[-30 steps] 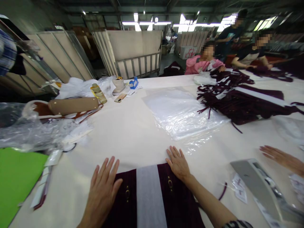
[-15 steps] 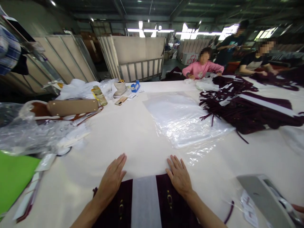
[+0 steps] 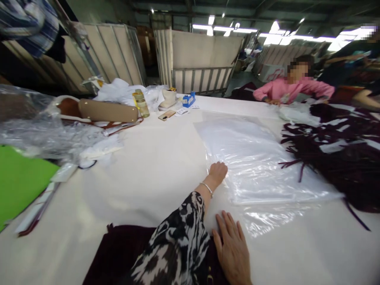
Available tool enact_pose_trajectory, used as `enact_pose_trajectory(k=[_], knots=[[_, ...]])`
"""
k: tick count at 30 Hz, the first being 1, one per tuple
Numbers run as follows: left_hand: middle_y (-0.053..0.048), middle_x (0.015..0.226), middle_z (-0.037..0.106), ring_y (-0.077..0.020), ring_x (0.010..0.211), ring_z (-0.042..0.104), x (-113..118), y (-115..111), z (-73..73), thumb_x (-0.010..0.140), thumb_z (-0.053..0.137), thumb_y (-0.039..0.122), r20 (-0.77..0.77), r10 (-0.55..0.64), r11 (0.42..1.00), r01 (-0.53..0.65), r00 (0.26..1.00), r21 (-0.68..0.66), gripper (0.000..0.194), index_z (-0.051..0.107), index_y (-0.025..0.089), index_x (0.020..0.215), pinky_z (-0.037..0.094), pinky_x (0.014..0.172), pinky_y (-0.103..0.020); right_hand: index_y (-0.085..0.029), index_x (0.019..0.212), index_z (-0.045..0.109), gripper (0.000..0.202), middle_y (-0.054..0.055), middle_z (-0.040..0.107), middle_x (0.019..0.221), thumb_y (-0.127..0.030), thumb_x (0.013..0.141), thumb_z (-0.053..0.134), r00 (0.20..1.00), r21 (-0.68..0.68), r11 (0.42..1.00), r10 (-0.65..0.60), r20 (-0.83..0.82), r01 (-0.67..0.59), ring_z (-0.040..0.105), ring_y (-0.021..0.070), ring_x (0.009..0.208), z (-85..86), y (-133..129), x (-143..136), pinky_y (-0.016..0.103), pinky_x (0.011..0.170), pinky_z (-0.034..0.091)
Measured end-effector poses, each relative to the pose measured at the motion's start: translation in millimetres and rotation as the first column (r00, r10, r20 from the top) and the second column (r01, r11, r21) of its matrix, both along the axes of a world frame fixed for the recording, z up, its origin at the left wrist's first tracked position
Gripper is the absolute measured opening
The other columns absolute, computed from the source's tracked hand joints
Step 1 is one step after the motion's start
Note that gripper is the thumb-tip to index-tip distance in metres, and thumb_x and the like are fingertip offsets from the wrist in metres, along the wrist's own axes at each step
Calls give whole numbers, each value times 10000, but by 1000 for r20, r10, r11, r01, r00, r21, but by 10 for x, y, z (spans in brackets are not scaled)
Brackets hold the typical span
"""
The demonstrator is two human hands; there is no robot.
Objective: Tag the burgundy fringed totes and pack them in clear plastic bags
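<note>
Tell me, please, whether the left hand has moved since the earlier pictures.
Yes: judged against the phone, the left hand has moved right and farther forward, to the left edge of the clear plastic sheets.

A sleeve (image 3: 178,233) partly hides the maroon cloth (image 3: 118,249).

Left hand (image 3: 218,173) stretches forward, curled; right hand (image 3: 233,248) lies flat, palm down.

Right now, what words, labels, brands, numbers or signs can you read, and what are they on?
None can be read.
Red marking on the pale box in the background: too blurred.
Print on the small white papers by the blue object: too small.
Phone: no brand legible.
</note>
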State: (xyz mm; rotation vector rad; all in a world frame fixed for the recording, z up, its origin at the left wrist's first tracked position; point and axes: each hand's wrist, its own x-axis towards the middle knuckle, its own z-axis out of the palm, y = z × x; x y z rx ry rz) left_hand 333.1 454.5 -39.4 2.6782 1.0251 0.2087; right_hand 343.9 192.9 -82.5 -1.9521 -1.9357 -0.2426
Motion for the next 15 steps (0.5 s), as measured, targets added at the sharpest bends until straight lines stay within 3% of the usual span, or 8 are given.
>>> enact_pose_trajectory(k=[3,7,10,12,15], knots=[[-176,1330,578,-257,1256,528,43,33,-52,992,470,240,22,53,998,-52,998,-21,309,543,134,1273,415,1044,-403,-254,1479,449,545,108,514,1480,-482,986,414,999,1,999,41,-33,-41,492,354,1341,-35,-3,31,567,1115,315],[-181,1374,522,-306,1245,519,14,60,-61,871,667,485,21,131,989,-129,991,-77,571,502,161,1311,450,986,-425,-288,1456,491,521,96,562,1435,-485,991,362,992,-5,997,76,-96,-77,482,370,1347,-84,-25,60,603,1097,341],[-154,1326,569,-264,1198,570,-23,100,-25,938,590,373,-5,170,977,-169,985,-129,367,560,188,1254,459,952,-383,-309,1417,543,506,86,587,1407,-500,983,366,987,-16,996,82,-139,-85,488,382,1339,-102,-36,78,617,1095,348],[-141,1179,655,-233,1074,641,-39,161,40,968,530,326,-42,189,965,-194,981,-178,264,629,173,1159,490,862,-345,-303,1398,565,500,89,598,1395,-498,984,363,987,-17,996,84,-137,-87,495,383,1333,-101,-33,81,613,1095,350],[-99,971,716,-191,887,693,-72,266,202,981,495,371,-91,178,953,-195,980,-230,286,695,175,1040,506,701,-283,-270,1376,583,493,104,596,1396,-487,995,357,993,-1,997,75,-92,-76,503,370,1328,-89,-17,67,590,1100,349]])
